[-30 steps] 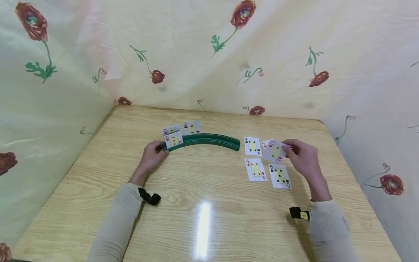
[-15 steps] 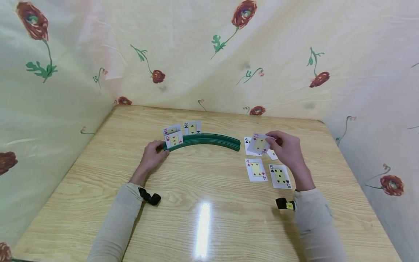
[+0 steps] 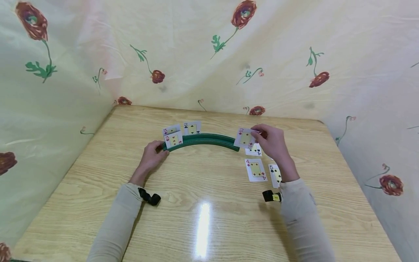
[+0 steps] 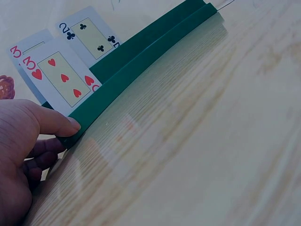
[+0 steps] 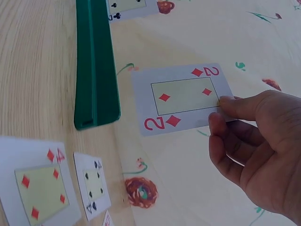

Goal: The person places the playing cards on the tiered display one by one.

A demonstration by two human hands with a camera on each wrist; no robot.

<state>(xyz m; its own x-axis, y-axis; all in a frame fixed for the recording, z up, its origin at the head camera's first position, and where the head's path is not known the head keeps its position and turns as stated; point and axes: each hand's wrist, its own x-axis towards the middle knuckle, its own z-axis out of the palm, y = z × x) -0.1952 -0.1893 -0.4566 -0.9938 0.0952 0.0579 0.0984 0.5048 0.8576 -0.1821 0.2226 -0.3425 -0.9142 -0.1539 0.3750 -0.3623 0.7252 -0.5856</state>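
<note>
"While the left hand [image 3: 153,154] pinches the green holder's [image 3: 209,139] left end, where's the right hand [image 3: 271,141]?"
"Up by the holder's right end, thumb and fingers gripping the two of diamonds [image 5: 183,97]!"
"And in the holder?"
"Three of hearts [image 4: 64,77] and two of clubs [image 4: 88,38], standing! Flat on the table [image 3: 183,189] to the right, the four of diamonds [image 3: 256,170]."

The bare right hand [image 5: 267,148] pinches a white, rectangular two-of-diamonds playing card [image 5: 183,98] near a green grooved rack [image 5: 102,84].

Pale long sleeves [image 3: 116,216]; black wrist cameras [image 3: 154,199]; yellow label [image 3: 276,197] on right one.
</note>
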